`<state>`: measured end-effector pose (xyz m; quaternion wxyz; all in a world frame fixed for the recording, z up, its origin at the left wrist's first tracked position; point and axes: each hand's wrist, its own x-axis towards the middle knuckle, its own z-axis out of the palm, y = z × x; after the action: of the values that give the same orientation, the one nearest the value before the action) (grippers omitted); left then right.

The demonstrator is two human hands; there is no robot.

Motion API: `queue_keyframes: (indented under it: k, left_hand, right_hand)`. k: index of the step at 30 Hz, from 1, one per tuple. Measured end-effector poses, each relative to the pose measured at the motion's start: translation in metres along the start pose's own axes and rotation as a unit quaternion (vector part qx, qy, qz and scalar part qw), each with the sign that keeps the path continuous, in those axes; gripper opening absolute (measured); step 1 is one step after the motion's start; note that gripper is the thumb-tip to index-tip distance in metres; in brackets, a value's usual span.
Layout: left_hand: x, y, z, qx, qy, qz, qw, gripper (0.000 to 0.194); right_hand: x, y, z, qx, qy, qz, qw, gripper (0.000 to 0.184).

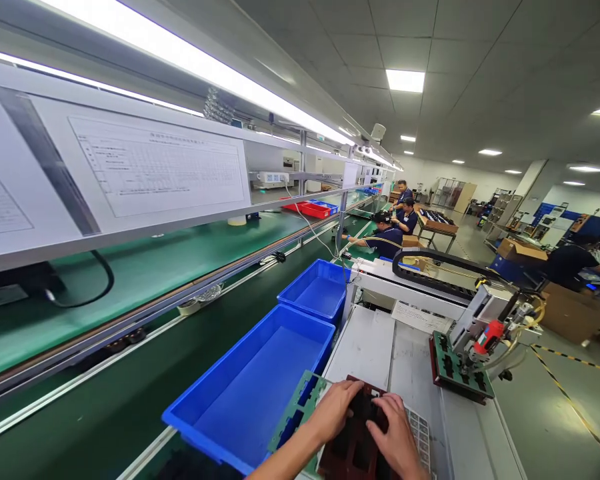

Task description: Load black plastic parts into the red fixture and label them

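Both my hands are over a dark red fixture [347,460] with black parts in its recesses. My left hand [327,413] is closed at the fixture's far left, fingers curled over its upper edge; what lies under the fingertips is hidden. Facing it, my right hand [397,433] has thumb and bent fingers around a small black part [379,415] in the fixture, dark and partly covered. Left of the fixture, a green plate with cutouts [291,417] leans over the rim of a blue bin. A whitish grid tray [421,437] shows beside my right wrist.
Two blue bins [215,380] stand to the left, beside a green conveyor [180,247]. At right, a machine with a red-bodied tool head [489,337] stands over a green-topped fixture [450,367] holding black parts. Several people [387,240] work farther along the line.
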<state>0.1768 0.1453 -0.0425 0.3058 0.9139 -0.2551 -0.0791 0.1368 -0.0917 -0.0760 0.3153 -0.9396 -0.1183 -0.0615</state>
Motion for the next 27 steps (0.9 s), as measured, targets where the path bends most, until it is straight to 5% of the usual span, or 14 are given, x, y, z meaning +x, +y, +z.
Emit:
queue_keyframes:
  k: [4,9,17,20,22,25,27]
  left_hand:
    - [0.019,0.006,-0.001,0.046,0.016,-0.039,0.998,0.057]
    - [0.029,-0.002,0.005,0.044,-0.017,-0.043,0.998,0.034]
    - [0.02,-0.035,0.047,0.01,0.079,-0.133,0.988,0.044]
    - [-0.01,-0.036,0.07,-0.066,0.098,-0.149,0.982,0.058]
    - [-0.044,-0.04,0.09,-0.134,0.158,-0.131,0.97,0.051]
    - [-0.113,-0.055,0.134,-0.165,0.321,-0.142,0.922,0.037]
    - [-0.166,-0.071,0.168,-0.138,0.356,-0.201,0.902,0.031]
  right_hand:
    - [0.012,0.012,0.002,-0.068,0.06,0.002,0.996,0.043]
    - [0.013,0.028,0.023,-0.089,0.05,-0.009,0.995,0.041]
    - [0.025,0.044,0.041,-0.191,0.08,0.062,0.976,0.035]
    - [0.019,0.047,0.052,-0.191,0.087,0.049,0.977,0.037]
    - [0.011,0.049,0.067,-0.191,0.111,0.037,0.974,0.047]
    - [0.003,0.053,0.089,-0.202,0.249,-0.005,0.947,0.061]
    - [0.001,0.055,0.096,-0.194,0.318,-0.039,0.927,0.064]
